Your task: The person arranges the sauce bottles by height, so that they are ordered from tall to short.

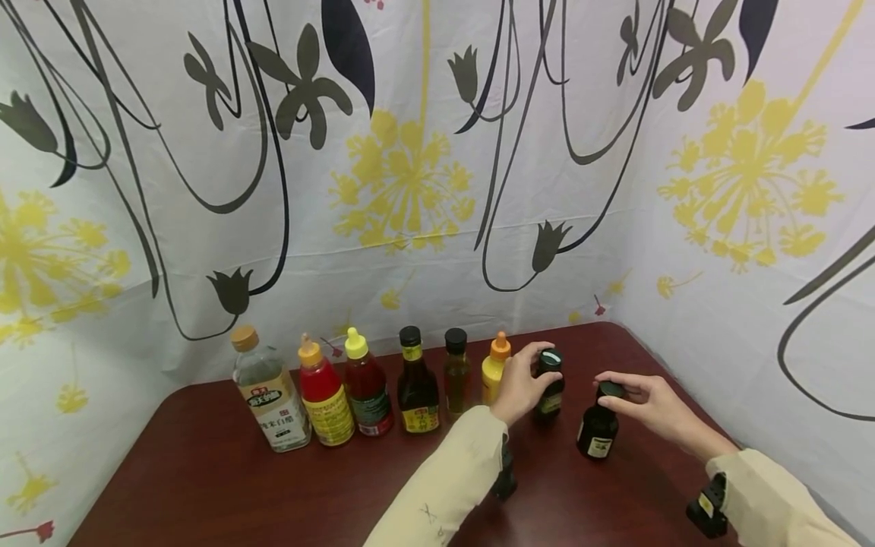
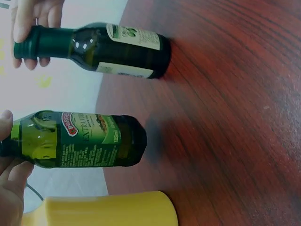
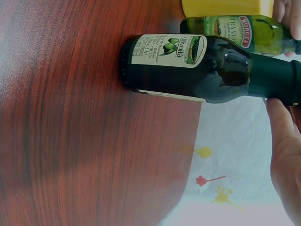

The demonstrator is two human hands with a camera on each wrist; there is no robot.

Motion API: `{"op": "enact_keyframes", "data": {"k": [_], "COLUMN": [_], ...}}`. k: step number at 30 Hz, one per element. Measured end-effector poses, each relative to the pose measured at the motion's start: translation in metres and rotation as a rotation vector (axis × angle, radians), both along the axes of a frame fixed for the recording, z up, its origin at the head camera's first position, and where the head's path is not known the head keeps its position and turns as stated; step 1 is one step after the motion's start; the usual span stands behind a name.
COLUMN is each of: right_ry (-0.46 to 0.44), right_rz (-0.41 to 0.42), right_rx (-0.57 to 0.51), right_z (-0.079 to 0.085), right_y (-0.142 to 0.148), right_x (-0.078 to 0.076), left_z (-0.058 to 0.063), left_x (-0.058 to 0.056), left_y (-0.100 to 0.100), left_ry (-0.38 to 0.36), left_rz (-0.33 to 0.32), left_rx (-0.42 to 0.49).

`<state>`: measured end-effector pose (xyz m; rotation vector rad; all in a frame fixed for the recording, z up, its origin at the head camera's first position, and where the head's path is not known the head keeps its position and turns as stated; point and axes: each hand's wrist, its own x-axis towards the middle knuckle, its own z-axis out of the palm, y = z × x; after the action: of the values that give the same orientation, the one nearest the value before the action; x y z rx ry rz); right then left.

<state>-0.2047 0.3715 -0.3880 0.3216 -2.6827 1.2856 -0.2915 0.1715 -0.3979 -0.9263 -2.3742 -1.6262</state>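
Note:
My left hand [image 1: 522, 386] holds a green-glass Borges olive oil bottle [image 2: 91, 141] by its neck, thumb and fingers on either side. To the right, my right hand [image 1: 649, 404] grips the neck of a darker Olivoila olive oil bottle [image 3: 174, 66], just under its green cap. Both bottles are upright over the table. The Olivoila one is nearer to me, with a gap between the two. Just left of the Borges bottle is a yellow squeeze bottle [image 1: 492, 374] with an orange cap, partly behind my left hand.
Further left, a row holds a clear vinegar bottle [image 1: 273, 403], a red squeeze bottle [image 1: 328, 403], a yellow-capped sauce bottle [image 1: 369, 395], a dark sauce bottle [image 1: 417, 391] and a black-capped bottle [image 1: 456, 376]. A patterned curtain [image 1: 410, 289] hangs behind the dark red table [image 1: 205, 471].

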Motion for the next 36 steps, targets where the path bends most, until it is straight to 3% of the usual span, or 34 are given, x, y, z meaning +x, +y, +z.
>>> {"op": "enact_keyframes", "data": {"k": [7, 21, 26, 36], "right_ry": [-0.002, 0.004, 0.034, 0.043], "right_rz": [-0.011, -0.001, 0.015, -0.005], "right_rx": [0.01, 0.01, 0.001, 0.029], "right_z": [0.002, 0.001, -0.002, -0.003], "right_y": [0.0, 0.0, -0.001, 0.0], "right_x": [0.001, 0.0, -0.002, -0.002], "left_z": [-0.002, -0.007, -0.011, -0.009], "left_x": [-0.005, -0.01, -0.012, -0.008], "left_y": [0.002, 0.004, 0.004, 0.009], "left_ry": [0.023, -0.035, -0.02, 0.025], "left_rz": [0.027, 0.108, 0.145, 0.171], "left_rx": [-0.072, -0.073, -0.071, -0.166]}}
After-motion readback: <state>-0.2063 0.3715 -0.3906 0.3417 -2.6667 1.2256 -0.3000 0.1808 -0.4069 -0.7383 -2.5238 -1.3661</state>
